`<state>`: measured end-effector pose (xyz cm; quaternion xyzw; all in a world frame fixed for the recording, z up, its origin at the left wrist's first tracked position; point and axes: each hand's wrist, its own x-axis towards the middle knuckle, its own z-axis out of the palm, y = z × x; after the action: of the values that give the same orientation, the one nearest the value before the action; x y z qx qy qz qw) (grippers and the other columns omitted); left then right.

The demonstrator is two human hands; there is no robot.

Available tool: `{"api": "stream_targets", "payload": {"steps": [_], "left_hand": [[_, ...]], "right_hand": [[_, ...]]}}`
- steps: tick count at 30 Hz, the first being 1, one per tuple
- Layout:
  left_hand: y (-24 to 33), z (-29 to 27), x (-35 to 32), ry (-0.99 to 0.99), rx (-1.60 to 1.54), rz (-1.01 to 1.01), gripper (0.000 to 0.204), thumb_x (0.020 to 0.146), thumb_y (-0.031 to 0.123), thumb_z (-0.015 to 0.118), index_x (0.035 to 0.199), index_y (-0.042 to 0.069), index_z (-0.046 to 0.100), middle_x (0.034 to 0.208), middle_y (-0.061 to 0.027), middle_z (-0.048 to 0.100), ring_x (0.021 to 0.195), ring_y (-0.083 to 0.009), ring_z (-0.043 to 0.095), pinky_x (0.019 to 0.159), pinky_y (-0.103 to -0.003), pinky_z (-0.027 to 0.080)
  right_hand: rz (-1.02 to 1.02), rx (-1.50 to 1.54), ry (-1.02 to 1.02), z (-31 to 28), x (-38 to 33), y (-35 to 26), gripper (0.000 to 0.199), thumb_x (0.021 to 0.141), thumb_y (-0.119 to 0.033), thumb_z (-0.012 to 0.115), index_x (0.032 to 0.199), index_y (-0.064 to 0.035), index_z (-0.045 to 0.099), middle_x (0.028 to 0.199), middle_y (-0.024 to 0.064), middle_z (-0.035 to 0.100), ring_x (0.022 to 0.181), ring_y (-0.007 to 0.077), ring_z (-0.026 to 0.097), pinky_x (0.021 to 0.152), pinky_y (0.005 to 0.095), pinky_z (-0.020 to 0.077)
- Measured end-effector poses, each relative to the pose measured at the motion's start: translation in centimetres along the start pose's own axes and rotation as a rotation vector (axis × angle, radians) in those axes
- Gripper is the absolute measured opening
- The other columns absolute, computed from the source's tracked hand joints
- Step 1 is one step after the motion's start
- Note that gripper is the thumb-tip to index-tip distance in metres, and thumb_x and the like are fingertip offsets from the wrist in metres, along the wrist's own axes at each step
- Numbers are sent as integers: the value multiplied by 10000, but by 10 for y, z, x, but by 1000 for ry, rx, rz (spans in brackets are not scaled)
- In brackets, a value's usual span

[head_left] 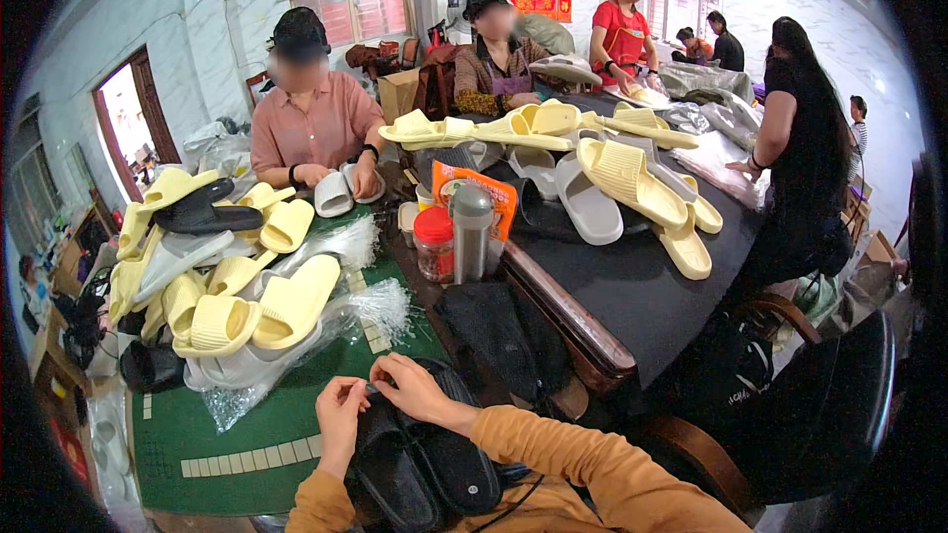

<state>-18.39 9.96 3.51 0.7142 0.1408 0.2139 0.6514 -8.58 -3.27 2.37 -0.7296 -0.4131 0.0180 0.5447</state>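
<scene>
My left hand (343, 418) and my right hand (413, 392) meet at the front edge of the table, fingertips pinched together. Between them is a small greyish bit, too small to name. Right below lies a pair of black slides (393, 476), side by side with their heels toward me. My hands cover part of the left slide's front end, and my right wrist passes over the other slide. Left of my hands, a pile of pale yellow slides (296, 301) is heaped with grey ones and clear plastic bags (237, 407).
A steel thermos (471, 234), a red-lidded jar (433, 242) and an orange pouch (494, 192) stand ahead. More yellow and grey slides (590, 199) cover the black table (681, 281). Across it, a person in pink (311, 123) handles grey slides; other people work farther back.
</scene>
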Motion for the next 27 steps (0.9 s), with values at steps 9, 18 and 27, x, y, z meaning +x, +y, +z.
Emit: {"api": "stream_targets", "payload": {"steps": [9, 18, 27], "left_hand": [[5, -2, 1, -8, -91, -15, 108, 930, 110, 632, 938, 3, 640, 788, -52, 655, 658, -95, 568, 594, -236, 451], [1, 2, 0, 41, 119, -32, 103, 915, 52, 640, 912, -45, 676, 770, -52, 655, 648, -100, 597, 587, -236, 476], [5, 4, 2, 50, -9, -43, 144, 943, 106, 608, 933, -28, 658, 799, -58, 657, 640, -90, 550, 564, -229, 438]], "right_hand": [[24, 32, 22, 1, 1, 3, 84, 864, -61, 582, 944, -43, 561, 908, 146, 614, 849, 355, 619, 712, 440, 494], [31, 109, -27, 3, 2, 2, 135, 859, -70, 614, 969, -37, 543, 894, 143, 622, 823, 312, 631, 719, 399, 503], [-31, -72, 62, 0, 2, 10, 88, 823, -37, 593, 905, -55, 568, 875, 120, 614, 845, 346, 613, 716, 443, 494]]}}
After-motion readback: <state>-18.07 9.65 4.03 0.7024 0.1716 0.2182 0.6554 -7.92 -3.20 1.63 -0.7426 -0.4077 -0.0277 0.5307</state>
